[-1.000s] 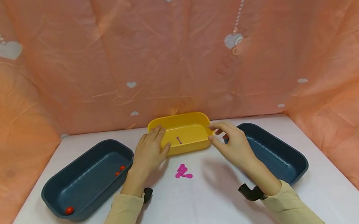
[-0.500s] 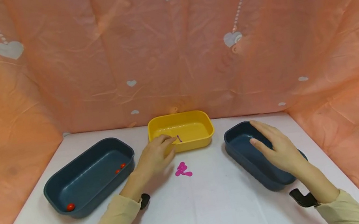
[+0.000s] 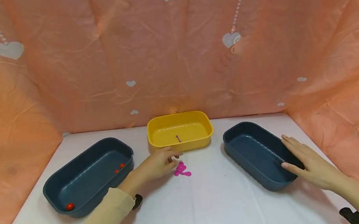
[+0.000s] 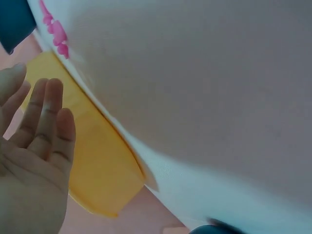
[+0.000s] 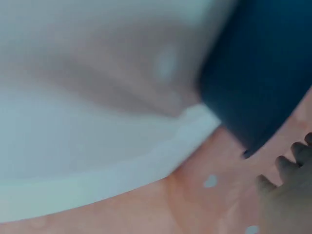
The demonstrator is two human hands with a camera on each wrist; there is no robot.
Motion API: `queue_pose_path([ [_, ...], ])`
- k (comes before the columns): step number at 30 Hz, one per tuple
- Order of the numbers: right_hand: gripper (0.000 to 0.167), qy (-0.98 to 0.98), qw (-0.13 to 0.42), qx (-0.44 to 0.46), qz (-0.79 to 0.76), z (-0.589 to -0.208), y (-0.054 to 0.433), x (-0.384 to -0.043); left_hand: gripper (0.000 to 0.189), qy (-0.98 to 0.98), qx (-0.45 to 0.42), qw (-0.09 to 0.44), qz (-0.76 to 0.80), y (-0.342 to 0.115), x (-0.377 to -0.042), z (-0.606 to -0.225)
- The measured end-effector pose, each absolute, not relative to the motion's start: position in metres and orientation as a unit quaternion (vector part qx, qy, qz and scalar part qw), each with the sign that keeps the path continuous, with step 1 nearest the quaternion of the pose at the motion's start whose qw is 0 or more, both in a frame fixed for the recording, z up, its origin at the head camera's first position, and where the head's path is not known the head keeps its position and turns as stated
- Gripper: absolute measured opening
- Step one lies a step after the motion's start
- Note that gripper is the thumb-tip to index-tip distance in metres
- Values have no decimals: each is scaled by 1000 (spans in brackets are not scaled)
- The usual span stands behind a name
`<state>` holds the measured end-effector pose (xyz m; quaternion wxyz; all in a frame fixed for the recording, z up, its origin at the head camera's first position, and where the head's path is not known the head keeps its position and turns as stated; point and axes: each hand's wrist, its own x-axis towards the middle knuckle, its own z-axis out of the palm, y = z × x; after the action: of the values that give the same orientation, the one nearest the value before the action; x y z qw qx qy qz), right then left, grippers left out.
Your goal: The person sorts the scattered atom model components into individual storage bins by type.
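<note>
Your left hand [image 3: 160, 164] hangs above the white tabletop [image 3: 218, 209], close beside a small pile of pink pieces [image 3: 181, 169] lying on the near side of the yellow tray [image 3: 190, 145]. From your fingertips the pile sits nearer and slightly to the right; with your right hand [image 3: 311, 164] well apart on the right, the left looks the better placed. The pieces overlap, giving the pile no clear long axis, but the nearest piece [image 3: 187, 174] stretches left to right, its right end a touch nearer. Your left forearm reaches in from the near left, palm down, thumb on the near side, the fingers loosely bent, parted from the thumb and holding nothing. Your right hand, also holding nothing, has its thumb spread wide from its fingers at the right side of the dark blue bin [image 3: 251, 151]; whether it touches the rim, you cannot tell.
</note>
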<state>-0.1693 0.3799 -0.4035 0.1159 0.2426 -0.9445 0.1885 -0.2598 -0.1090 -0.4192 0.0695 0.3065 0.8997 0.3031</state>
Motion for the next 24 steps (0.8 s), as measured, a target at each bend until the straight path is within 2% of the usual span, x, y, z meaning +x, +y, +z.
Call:
queue_pose_path([
  [13,85,-949,129,249,142,-422,410,-157,35,900,362,89,227,-112,-262,-431],
  [24,84,-956,93,229,155,-422,415,-155,33,903,353,93,227,-108,-263,-434],
])
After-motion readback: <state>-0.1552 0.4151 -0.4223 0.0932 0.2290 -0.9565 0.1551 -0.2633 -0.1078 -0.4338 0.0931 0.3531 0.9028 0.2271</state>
